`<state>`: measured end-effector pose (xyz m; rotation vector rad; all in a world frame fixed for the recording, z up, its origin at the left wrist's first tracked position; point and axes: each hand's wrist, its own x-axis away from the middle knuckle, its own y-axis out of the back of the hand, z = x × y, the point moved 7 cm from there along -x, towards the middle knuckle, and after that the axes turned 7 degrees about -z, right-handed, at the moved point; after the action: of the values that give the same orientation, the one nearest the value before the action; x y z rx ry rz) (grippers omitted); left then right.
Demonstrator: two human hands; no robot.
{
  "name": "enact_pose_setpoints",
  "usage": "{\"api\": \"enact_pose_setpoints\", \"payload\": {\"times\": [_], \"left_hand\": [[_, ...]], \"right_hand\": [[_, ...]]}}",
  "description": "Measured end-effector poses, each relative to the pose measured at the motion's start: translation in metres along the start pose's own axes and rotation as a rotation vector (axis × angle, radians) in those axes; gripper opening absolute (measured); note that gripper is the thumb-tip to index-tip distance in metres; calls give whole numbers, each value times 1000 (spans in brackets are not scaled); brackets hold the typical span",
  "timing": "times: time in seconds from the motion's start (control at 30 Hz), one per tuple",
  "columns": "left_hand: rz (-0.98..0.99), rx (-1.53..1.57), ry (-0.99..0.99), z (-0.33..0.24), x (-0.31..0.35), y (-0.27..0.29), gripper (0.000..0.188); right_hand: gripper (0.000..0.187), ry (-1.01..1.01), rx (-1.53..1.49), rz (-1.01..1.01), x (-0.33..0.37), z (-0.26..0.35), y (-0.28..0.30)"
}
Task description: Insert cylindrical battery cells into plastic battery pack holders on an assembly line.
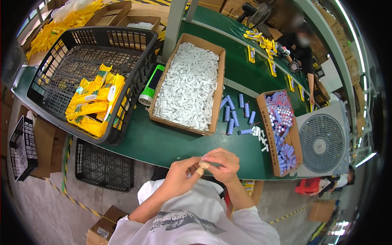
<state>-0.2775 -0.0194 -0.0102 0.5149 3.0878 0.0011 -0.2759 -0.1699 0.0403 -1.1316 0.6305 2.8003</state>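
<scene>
My left hand (181, 173) and my right hand (223, 164) meet at the front edge of the green table (155, 143), with fingertips pinched together. Tan wrapping, like tape or a plaster, (203, 165) shows on a finger between them. Whatever else the fingertips hold is too small or hidden to make out. Ahead of my hands, several blue-purple cylindrical battery cells (231, 103) lie loose on the table, some with thin red wires. Beside them is a little group of small white plastic pieces (260, 136).
A cardboard box (222, 73) of white pieces stands ahead, and a box (269, 139) of cells to the right. A black crate (141, 81) with yellow items, a green-white flashlight (148, 98) and a grey fan (322, 143) stand around. A co-worker's arm (311, 87) reaches the far line.
</scene>
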Motion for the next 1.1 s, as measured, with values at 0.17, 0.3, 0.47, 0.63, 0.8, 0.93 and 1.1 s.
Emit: {"api": "enact_pose_setpoints", "payload": {"times": [0.17, 0.3, 0.47, 0.63, 0.8, 0.93, 1.1], "left_hand": [[-22, 35, 49, 7, 1, 11, 32], [121, 421, 148, 20, 4, -5, 40], [95, 511, 256, 29, 4, -13, 19], [-150, 379, 282, 24, 7, 4, 21], [-668, -589, -302, -111, -6, 132, 18], [-736, -853, -270, -149, -89, 233, 30], [-307, -1159, -150, -71, -171, 287, 48]], "right_hand": [[27, 273, 138, -17, 0, 9, -10], [28, 354, 285, 71, 6, 8, -4], [26, 235, 68, 110, 24, 2, -2], [17, 110, -127, 82, 23, 5, -16], [13, -111, -285, -41, 50, -19, -24], [16, -300, -142, 142, 63, -30, -29], [15, -279, -33, 220, 76, -31, -25]]}}
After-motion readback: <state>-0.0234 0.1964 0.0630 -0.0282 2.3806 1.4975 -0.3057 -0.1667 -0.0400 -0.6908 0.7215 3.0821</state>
